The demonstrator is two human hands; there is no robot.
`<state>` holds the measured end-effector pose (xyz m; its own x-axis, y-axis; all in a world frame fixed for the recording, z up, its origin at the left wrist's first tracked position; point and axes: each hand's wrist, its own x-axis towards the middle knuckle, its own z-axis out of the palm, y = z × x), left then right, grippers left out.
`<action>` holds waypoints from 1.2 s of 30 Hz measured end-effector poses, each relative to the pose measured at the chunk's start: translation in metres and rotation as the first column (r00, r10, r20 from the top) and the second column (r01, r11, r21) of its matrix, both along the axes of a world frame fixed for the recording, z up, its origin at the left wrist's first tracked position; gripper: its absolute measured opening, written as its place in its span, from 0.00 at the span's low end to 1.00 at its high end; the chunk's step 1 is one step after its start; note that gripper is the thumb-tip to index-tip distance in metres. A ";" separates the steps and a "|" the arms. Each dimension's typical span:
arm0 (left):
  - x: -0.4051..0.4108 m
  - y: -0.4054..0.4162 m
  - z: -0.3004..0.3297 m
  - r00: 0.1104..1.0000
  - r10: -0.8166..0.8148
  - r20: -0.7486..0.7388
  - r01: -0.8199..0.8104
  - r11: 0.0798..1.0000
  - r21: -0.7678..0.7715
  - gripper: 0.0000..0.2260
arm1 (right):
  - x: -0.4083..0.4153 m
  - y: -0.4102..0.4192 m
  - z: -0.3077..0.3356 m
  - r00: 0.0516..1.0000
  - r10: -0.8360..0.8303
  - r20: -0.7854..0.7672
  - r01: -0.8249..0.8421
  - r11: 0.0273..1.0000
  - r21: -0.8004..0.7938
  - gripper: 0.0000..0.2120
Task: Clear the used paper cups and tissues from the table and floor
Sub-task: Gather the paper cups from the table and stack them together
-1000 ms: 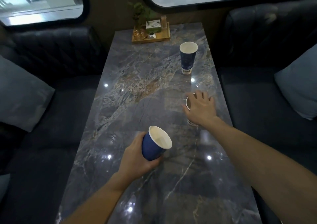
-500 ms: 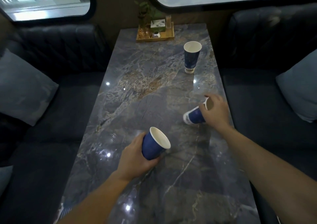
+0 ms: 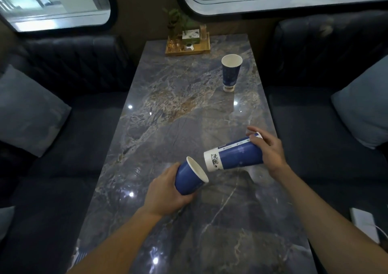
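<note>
My left hand (image 3: pixel 165 191) grips a blue paper cup (image 3: pixel 190 178) tilted on its side, white open mouth facing right. My right hand (image 3: pixel 269 149) holds a second blue paper cup (image 3: pixel 237 155) by its rim end, lying almost level, its white base pointing left. That base hovers a short way from the first cup's mouth, not inside it. Both cups are above the grey marble table (image 3: pixel 184 109). A third blue paper cup (image 3: pixel 230 73) stands upright on the far right part of the table. No tissues are visible.
A wooden tray (image 3: pixel 201 50) with a small plant, glasses and a box sits at the table's far end under the windows. Dark sofas flank the table, each with a grey cushion (image 3: pixel 29 109). A white flat object (image 3: pixel 365 224) with a cable lies on the right seat.
My right hand has lifted the second cup off the table, turned it on its side and brought it left toward the cup in my left hand. My left hand tilted its cup further.
</note>
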<state>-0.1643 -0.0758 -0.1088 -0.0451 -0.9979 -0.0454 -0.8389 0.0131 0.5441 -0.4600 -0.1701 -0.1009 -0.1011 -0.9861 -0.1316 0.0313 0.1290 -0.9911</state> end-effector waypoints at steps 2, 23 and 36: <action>-0.001 0.001 0.001 1.000 -0.003 0.019 0.003 1.000 -0.003 0.36 | 0.004 0.004 0.001 0.999 0.036 0.022 -0.036 0.999 0.012 0.12; -0.029 0.006 0.010 0.989 -0.120 0.090 0.122 0.992 -0.017 0.32 | 0.070 0.044 -0.007 0.933 0.341 -0.115 -0.346 0.938 -0.027 0.11; -0.044 0.001 0.014 0.984 -0.116 0.138 0.119 0.993 -0.014 0.32 | 0.105 0.064 -0.019 0.948 0.249 -0.198 -0.262 0.964 -0.040 0.06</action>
<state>-0.2088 -0.0743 -0.0946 -0.1573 -0.9869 -0.0370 -0.8973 0.1272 0.4226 -0.3550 -0.1063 -0.1195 0.1382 -0.9880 -0.0690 -0.1837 0.0429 -0.9821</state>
